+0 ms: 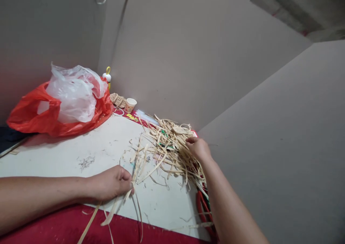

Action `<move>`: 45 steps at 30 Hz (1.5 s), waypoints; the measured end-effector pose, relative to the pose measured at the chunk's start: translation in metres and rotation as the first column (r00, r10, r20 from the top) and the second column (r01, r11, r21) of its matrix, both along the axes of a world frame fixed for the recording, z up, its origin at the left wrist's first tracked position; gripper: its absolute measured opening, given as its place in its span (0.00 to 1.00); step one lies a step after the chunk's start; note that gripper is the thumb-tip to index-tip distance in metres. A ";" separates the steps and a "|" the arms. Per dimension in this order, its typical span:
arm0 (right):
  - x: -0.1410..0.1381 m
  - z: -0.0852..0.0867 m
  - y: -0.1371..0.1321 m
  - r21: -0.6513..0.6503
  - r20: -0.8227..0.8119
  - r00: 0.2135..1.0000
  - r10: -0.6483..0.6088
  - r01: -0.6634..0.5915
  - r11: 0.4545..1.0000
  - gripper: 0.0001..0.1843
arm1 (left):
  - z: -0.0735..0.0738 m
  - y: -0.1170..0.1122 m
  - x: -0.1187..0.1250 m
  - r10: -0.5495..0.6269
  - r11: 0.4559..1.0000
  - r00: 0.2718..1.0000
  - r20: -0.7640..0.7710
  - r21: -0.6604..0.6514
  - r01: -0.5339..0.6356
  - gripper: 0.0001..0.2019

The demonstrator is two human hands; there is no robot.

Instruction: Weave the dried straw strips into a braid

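My left hand (114,183) is closed in a pinch on a few pale straw strips (128,193) above the front of the white board. Their loose ends hang down over the dark red cloth, and other ends reach up past the fingers. At the far right, my right hand (198,148) touches the upper right edge of a tangled heap of dry straw (172,143). Its fingers are bent together; whatever lies between them is hidden. Green bits show among the heap.
A red plastic bag (78,129) with a crumpled white bag (72,96) stands at the left. Behind are a woven straw piece (118,100) and a paper cup (130,105). Red-handled pliers or shears (201,208) lie by my right forearm. Grey walls (172,57) close in behind and right.
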State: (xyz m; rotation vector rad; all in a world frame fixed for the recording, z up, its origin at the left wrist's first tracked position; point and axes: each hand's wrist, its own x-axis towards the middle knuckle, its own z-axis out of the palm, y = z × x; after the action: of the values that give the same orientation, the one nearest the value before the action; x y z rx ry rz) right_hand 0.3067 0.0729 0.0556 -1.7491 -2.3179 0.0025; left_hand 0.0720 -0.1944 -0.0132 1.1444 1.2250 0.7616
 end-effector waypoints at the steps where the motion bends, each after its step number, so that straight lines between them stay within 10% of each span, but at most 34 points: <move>1: -0.002 -0.005 0.005 -0.006 0.023 1.000 0.003 -0.003 1.000 0.13 | 0.000 0.000 0.000 -0.002 1.000 1.000 -0.005 -0.004 0.002 0.15; 10: 0.007 -0.020 0.024 -0.120 0.174 0.985 -0.004 0.025 0.992 0.07 | 0.006 0.003 0.000 -0.018 1.000 1.000 -0.011 -0.010 0.018 0.14; 19: 0.030 0.033 0.018 -0.112 -0.129 0.992 -0.010 -0.005 0.994 0.16 | 0.005 0.003 0.000 -0.035 0.999 0.999 0.015 -0.028 0.035 0.14; 24: 0.024 0.039 0.007 -0.196 -0.684 0.729 -0.015 -0.164 0.967 0.14 | 0.004 0.002 0.000 -0.029 0.999 0.999 0.032 -0.039 0.031 0.14; 32: 0.026 0.051 -0.027 0.128 -0.858 0.465 0.217 -0.216 0.968 0.12 | 0.002 0.004 -0.001 -0.027 0.999 0.999 0.026 -0.023 0.028 0.14; 35: 0.030 0.051 -0.042 0.115 -0.766 0.561 0.315 -0.362 0.925 0.08 | 0.002 0.004 -0.001 -0.031 0.999 0.999 0.007 -0.036 0.031 0.14; 40: 0.047 0.028 -0.049 -0.487 -0.410 0.887 0.215 -0.411 0.771 0.13 | -0.001 0.004 -0.002 -0.035 0.999 0.999 0.017 -0.036 0.035 0.14; 45: 0.064 0.021 -0.044 -0.345 -0.506 0.861 -0.056 -0.143 0.928 0.12 | -0.001 0.004 -0.002 -0.036 0.999 0.999 0.023 -0.024 0.037 0.14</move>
State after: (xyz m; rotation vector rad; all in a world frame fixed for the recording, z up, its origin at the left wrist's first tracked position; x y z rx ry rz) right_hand 0.3703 0.0293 0.0770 -1.5863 -2.0381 0.8640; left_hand 0.0702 -0.1904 -0.0137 1.1325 1.1886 0.7285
